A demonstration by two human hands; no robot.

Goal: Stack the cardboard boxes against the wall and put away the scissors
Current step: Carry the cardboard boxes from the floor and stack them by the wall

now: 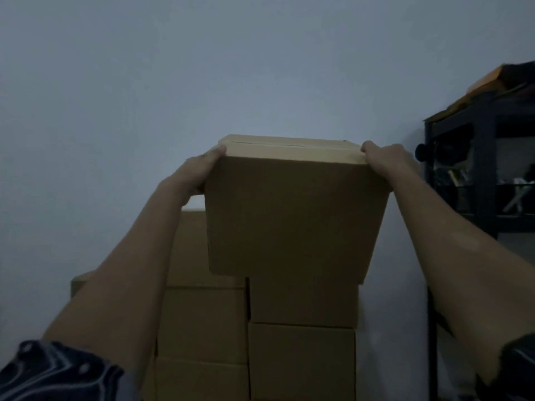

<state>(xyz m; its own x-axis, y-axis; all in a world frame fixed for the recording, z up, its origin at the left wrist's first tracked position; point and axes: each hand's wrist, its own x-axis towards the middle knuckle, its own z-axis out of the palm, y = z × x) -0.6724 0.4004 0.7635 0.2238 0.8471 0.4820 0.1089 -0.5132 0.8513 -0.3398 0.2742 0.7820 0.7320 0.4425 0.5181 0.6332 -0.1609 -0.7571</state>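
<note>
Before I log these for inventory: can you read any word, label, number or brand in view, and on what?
None can be read.
Held cardboard box: plain faces, no print visible.
Stacked boxes: plain, dim.
Items on the black shelf: too dark and blurred to tell.

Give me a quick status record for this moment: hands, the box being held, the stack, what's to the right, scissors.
left hand: gripping the held box's left upper edge
right hand: gripping its right upper edge
held box: closed cardboard, above the right column
stack: two columns of cardboard boxes at the wall
right side: dark shelf unit holding small items, too dim to identify
scissors: not visible
lighting: dim
</note>
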